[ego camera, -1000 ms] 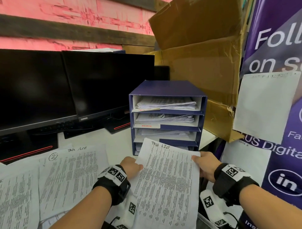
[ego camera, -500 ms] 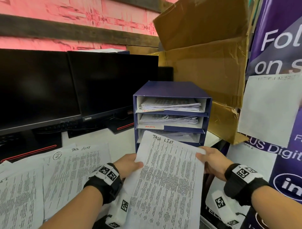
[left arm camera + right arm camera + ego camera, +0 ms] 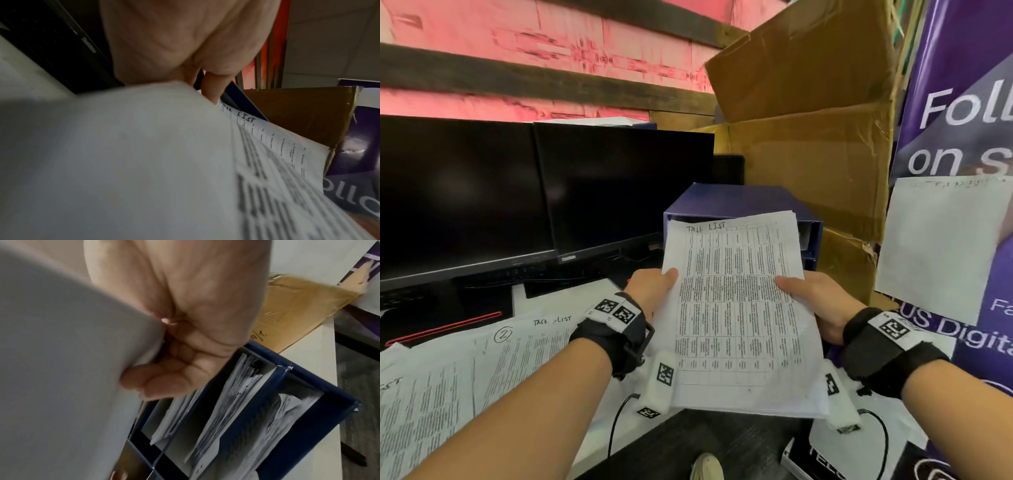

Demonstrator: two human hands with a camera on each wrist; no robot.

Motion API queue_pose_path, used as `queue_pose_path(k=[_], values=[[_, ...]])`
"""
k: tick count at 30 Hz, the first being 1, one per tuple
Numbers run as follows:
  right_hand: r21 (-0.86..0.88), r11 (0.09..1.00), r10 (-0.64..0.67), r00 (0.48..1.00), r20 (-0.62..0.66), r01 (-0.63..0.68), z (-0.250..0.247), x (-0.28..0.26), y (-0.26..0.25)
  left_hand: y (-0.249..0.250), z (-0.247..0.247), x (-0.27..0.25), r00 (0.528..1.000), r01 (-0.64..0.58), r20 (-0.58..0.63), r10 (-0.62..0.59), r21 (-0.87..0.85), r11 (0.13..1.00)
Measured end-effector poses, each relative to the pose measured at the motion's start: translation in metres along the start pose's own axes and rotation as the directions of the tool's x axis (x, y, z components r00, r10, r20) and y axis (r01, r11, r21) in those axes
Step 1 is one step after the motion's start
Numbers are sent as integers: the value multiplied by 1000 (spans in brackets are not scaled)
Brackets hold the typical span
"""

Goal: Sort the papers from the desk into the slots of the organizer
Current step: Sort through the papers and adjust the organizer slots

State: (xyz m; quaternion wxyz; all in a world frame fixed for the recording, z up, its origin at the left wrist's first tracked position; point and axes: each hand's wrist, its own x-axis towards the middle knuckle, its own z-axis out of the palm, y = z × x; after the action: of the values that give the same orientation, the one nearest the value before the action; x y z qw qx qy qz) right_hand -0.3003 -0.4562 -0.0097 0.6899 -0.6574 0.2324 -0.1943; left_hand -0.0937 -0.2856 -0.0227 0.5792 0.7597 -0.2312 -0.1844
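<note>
A: Both hands up off the surface (image 3: 571, 294). Left hand (image 3: 654, 287) pinches the left edge of the sheaf of papers (image 3: 739, 308), thumb on top; right hand (image 3: 815, 301) grips the right edge, fingers curled under. The right wrist view shows those fingers (image 3: 164, 381) folded round the paper's edge.

B: Where's the sheaf against the organizer?

A: Held tilted in the air, just beyond the knuckles, top edge covering most of the blue organizer (image 3: 739, 202). Top sheet is headed "TASK LIST". Looks like several sheets, not one.

B: Slots free?

A: From the right wrist view, each slot (image 3: 236, 410) I can see already holds a ragged stack. That's the risk, to my eye: the leading edge could catch on the sheets inside, buckle, or shove them back.

B: Anything else?

A: The sheaf is only held at its sides, so the middle may sag and the lower sheets fan out on entry. Also, the papers hide the slot labels from the head view, so a wrong slot is possible. More "TASK LIST" pages (image 3: 493, 363) lie on the surface, out past the left wrist, not yet sorted.
</note>
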Motion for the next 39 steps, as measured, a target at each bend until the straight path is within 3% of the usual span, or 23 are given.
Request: queue_pose_path(k=[6,10,17,19,22,24,27,30,32,35,39], values=[[65,985,156,986,55,-159,1,-2,9,-11,-8,-6,989,51,135,-54,32,998],[83,986,135,987,89,-143,5,-7,9,-4,-11,-9,996,-32,82,25,79,996],[157,987,44,998,-42,-37,4,-1,-17,17,-9,-15,994,73,88,-60,-156,985],[186,982,55,990,-130,-30,1,5,-23,14,-6,-18,989,86,131,-70,-119,989],[266,964,82,978,-190,-29,1,9,-30,7,-4,-19,984,-25,178,11,73,997],[230,972,71,989,-127,-41,5,4,-31,4,-4,-14,990,-65,132,55,73,995],[-96,988,121,992,15,-120,7,-12,-27,10,-1,-8,998,-37,49,38,-32,999],[-202,964,218,946,238,-171,-8,-20,-17,19,4,1,999,5,-42,-12,-163,987],[-102,980,190,946,263,-168,-14,-18,-16,28,9,5,997,-30,-74,17,-183,983],[129,984,105,988,114,-119,-9,-10,-21,37,17,5,996,-37,-83,10,-327,944],[465,885,15,999,-44,7,4,8,-35,37,19,1,997,-70,-8,73,-396,916]])
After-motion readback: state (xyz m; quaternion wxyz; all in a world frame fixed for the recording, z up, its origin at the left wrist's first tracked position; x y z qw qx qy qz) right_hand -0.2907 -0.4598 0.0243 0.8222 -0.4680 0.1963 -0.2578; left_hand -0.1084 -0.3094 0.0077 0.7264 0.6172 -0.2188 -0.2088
